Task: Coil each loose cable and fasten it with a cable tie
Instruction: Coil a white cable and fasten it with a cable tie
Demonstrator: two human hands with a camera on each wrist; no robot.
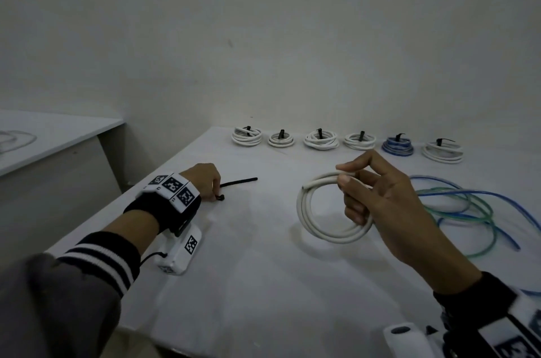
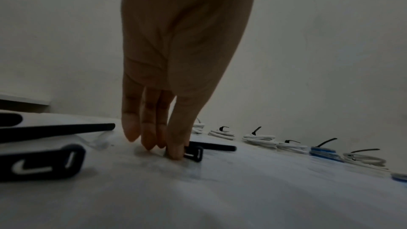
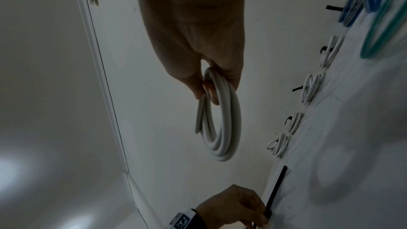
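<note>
On the white table (image 1: 263, 269) lies a black cable tie (image 1: 238, 181), its strap pointing right. My left hand (image 1: 215, 196) reaches down to the tie's head end, and the left wrist view shows the fingertips (image 2: 174, 152) pinching that head (image 2: 195, 152) against the table. My right hand (image 1: 348, 190) holds a coiled white cable (image 1: 310, 220) up above the table's middle, fingers through the loops and thumb on top. From the right wrist the coil (image 3: 224, 128) hangs from that hand (image 3: 207, 91), with the left hand (image 3: 257, 215) and tie (image 3: 276, 189) below.
Several tied coils, mostly white (image 1: 320, 139) and one blue (image 1: 397, 146), line the back edge by the wall. Loose blue and green cables (image 1: 456, 199) sprawl at the right. Two more black ties (image 2: 42, 162) lie by my left wrist. A lower side table (image 1: 52, 135) stands at left.
</note>
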